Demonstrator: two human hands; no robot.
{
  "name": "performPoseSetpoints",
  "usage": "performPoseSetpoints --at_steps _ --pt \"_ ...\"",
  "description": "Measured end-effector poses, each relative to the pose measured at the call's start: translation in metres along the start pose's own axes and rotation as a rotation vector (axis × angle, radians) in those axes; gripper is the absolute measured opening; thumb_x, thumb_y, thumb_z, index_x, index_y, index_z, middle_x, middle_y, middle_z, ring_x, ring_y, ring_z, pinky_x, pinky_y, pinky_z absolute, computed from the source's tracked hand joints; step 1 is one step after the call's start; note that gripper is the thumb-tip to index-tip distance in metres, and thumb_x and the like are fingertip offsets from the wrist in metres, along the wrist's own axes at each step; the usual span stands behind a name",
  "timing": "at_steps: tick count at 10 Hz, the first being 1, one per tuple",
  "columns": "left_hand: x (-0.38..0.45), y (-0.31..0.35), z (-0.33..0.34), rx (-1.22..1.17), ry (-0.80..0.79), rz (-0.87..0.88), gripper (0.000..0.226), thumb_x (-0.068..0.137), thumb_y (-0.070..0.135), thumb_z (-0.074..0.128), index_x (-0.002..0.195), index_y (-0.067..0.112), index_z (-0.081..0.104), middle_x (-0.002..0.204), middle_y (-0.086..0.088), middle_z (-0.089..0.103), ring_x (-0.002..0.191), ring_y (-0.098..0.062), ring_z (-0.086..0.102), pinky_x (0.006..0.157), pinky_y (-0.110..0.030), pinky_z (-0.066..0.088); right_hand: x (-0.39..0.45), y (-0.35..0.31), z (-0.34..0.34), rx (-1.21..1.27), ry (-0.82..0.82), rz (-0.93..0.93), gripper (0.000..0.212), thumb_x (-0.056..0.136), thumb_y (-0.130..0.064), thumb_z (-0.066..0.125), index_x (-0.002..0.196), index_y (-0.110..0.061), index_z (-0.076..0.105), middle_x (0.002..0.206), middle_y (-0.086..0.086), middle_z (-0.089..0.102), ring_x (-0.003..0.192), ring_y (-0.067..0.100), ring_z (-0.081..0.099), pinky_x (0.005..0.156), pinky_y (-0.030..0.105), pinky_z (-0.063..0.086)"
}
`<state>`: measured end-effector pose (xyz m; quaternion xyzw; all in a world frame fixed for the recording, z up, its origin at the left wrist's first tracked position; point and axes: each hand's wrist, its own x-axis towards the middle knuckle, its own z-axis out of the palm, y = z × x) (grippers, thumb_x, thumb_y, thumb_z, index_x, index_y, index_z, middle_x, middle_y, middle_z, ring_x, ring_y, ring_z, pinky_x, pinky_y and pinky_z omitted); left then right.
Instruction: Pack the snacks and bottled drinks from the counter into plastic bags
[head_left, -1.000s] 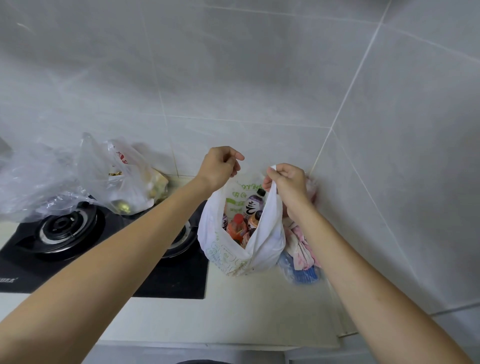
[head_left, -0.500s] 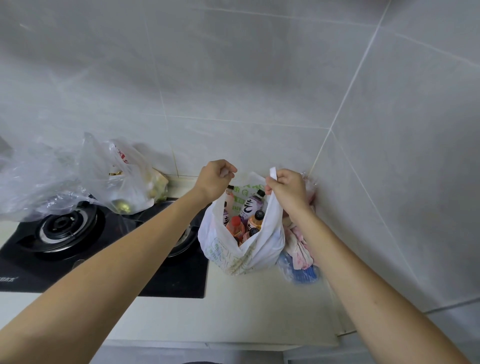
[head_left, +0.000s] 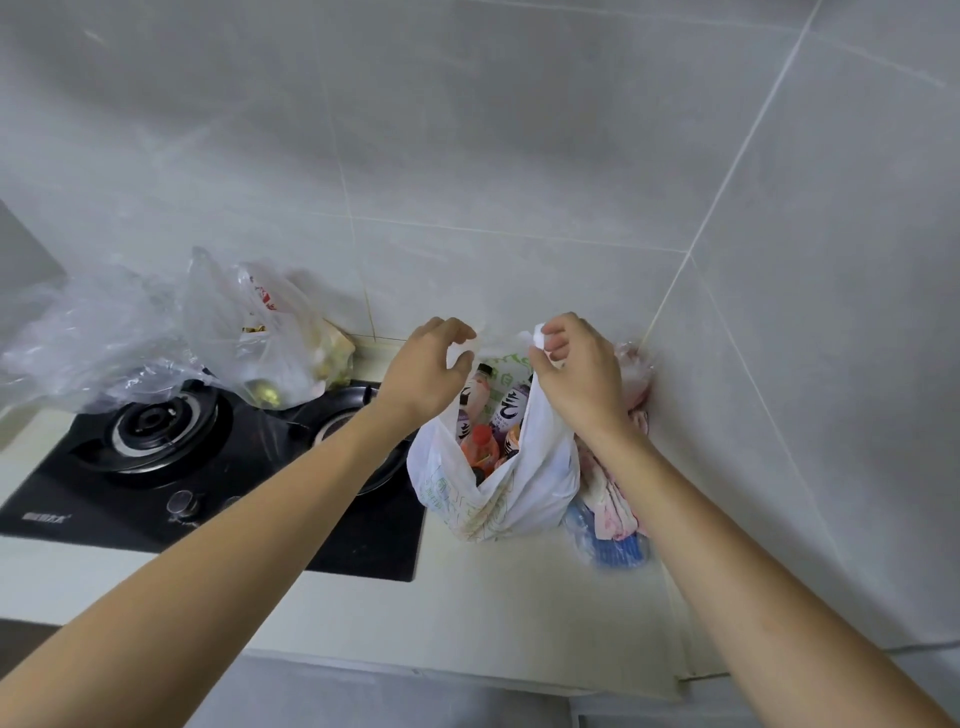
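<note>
A white plastic bag (head_left: 524, 499) with green print stands on the counter beside the stove. Several bottled drinks (head_left: 511, 410) show through its mouth, with purple, orange and pink labels. My left hand (head_left: 423, 371) pinches the bag's left handle above the mouth. My right hand (head_left: 582, 371) grips the right handle, a white strip poking out above the fingers. The two hands are close together over the bag. A clear bag of pink and blue snack packs (head_left: 615, 514) leans in the corner behind my right wrist, partly hidden.
A black gas stove (head_left: 171, 467) fills the counter's left side. On and behind it sit a clear bag with packaged food (head_left: 270, 358) and a crumpled empty clear bag (head_left: 88, 343). Tiled walls (head_left: 519, 156) meet at the corner right of the bags. The counter's front edge (head_left: 415, 670) runs below.
Both hands have dropped slightly and moved toward each other, narrowing the bag's mouth. The bag itself has stayed in place on the counter.
</note>
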<state>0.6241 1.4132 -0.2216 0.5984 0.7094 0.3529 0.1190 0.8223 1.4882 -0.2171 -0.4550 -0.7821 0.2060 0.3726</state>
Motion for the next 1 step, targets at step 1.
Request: performPoseSetpoints --at_steps 1 --pt "-0.0129 0.0053 -0.0093 0.124 0.077 0.035 0.032 0.1 0.028 0.056 0.13 0.018 0.06 0.123 0.0 0.062 0.119 -0.02 0.054 0.084 -0.031 0.044 -0.0032 0.0 0.0052 -0.089 -0.004 -0.12 0.023 0.091 -0.025 0.07 0.112 -0.019 0.062 0.107 -0.002 0.06 0.1 0.02 0.062 0.082 0.041 0.056"
